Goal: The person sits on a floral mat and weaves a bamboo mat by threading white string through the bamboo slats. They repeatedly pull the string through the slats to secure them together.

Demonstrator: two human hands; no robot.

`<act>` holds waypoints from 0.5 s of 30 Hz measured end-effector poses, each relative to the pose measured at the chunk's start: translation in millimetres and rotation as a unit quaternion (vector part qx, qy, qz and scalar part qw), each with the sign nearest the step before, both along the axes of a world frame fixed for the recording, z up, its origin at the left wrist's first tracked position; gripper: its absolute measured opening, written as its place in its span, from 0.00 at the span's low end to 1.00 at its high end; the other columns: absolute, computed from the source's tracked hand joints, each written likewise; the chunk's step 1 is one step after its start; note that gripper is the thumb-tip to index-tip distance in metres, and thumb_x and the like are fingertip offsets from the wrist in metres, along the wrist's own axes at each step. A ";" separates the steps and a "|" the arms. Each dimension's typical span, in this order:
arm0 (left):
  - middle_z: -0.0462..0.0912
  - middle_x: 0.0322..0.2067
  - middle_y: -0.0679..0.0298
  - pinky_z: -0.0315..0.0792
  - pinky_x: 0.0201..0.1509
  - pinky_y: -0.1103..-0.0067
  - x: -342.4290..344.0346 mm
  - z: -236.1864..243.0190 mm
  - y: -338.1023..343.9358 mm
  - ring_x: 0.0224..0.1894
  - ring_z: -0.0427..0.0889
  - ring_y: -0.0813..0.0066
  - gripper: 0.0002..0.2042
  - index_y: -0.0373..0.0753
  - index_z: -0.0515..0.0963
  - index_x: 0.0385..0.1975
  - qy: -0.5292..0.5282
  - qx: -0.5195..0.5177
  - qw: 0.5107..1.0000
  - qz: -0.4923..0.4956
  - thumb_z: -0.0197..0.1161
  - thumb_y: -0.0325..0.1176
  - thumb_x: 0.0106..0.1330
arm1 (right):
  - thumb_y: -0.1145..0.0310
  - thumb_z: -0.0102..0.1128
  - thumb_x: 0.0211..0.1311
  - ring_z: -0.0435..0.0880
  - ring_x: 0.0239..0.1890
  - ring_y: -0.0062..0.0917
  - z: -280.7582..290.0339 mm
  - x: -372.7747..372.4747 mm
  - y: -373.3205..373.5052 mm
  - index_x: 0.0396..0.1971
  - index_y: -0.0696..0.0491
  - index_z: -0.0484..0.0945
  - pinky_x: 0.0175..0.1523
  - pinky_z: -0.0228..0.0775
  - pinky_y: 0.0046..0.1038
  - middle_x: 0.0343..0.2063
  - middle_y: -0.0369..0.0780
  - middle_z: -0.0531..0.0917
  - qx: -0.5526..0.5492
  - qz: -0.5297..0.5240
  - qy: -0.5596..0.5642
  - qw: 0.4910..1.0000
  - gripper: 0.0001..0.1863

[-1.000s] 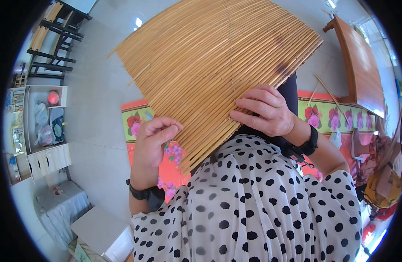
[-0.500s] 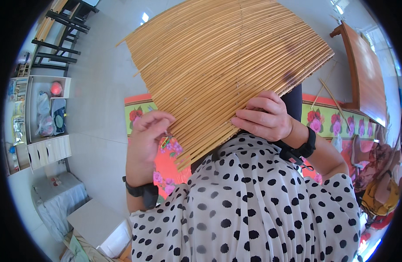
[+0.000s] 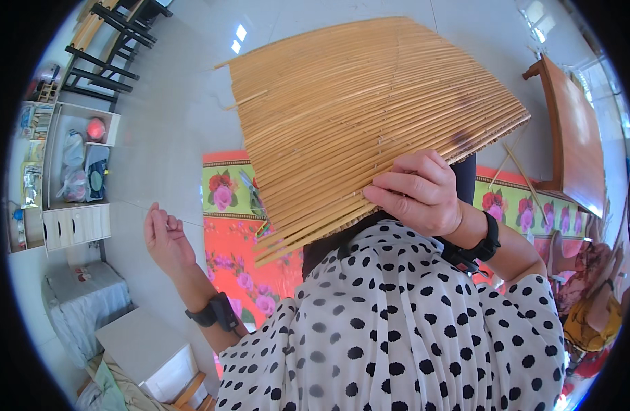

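Observation:
A mat of thin yellow-brown reed sticks (image 3: 370,89), bound by lines of stitching, lies across my lap and reaches forward over the floor. My right hand (image 3: 424,192) is closed on its near edge, thumb and fingers pinching the sticks. Some stick ends at the near left corner stand slightly apart. Out to the left, away from the mat, my left hand (image 3: 168,240) is raised with its fingers curled and pressed together. Whatever they pinch, if anything, is too fine to make out. Partly under the mat's left edge, scissors (image 3: 250,185) rest on a flowered cloth (image 3: 233,240).
Loose sticks (image 3: 524,175) lie to the right, near a low wooden table (image 3: 575,123). Another person (image 3: 592,281) sits at the far right. A shelf unit (image 3: 79,157) and boxes (image 3: 147,349) stand on the left, with a black-legged stool or bench (image 3: 109,55) behind.
My left hand has left the mat's left corner and swung outward to the left, fingers curled. The mat has shifted slightly down in view. My right hand keeps its hold.

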State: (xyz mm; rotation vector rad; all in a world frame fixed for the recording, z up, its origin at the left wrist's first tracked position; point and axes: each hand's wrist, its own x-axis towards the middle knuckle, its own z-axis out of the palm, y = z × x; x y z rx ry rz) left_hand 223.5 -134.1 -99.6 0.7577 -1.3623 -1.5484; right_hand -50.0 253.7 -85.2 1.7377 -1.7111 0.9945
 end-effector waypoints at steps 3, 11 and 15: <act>0.80 0.37 0.66 0.65 0.32 0.84 9.5 13.4 -10.4 0.30 0.70 0.83 0.13 0.31 0.76 0.55 0.028 -0.017 0.998 0.055 0.61 0.31 0.78 | 0.70 0.71 0.43 0.82 0.41 0.30 10.0 3.6 -3.7 0.40 0.51 0.89 0.41 0.73 0.31 0.40 0.34 0.86 -0.001 -0.017 -0.020 1.000 0.19; 0.82 0.41 0.64 0.69 0.38 0.86 29.4 6.1 -20.6 0.36 0.76 0.84 0.06 0.35 0.83 0.46 -0.156 -0.097 0.978 0.099 0.61 0.27 0.75 | 0.73 0.76 0.36 0.83 0.40 0.31 29.5 8.6 -16.6 0.39 0.50 0.88 0.41 0.74 0.32 0.37 0.35 0.84 -0.009 -0.065 -0.047 0.997 0.22; 0.82 0.51 0.59 0.76 0.41 0.81 -13.5 -7.6 57.1 0.40 0.81 0.78 0.04 0.30 0.83 0.39 -0.085 -0.173 0.970 -0.148 0.64 0.20 0.68 | 0.75 0.78 0.37 0.84 0.38 0.33 47.9 1.2 -23.4 0.39 0.52 0.87 0.40 0.76 0.34 0.36 0.37 0.84 -0.010 -0.074 -0.058 0.996 0.22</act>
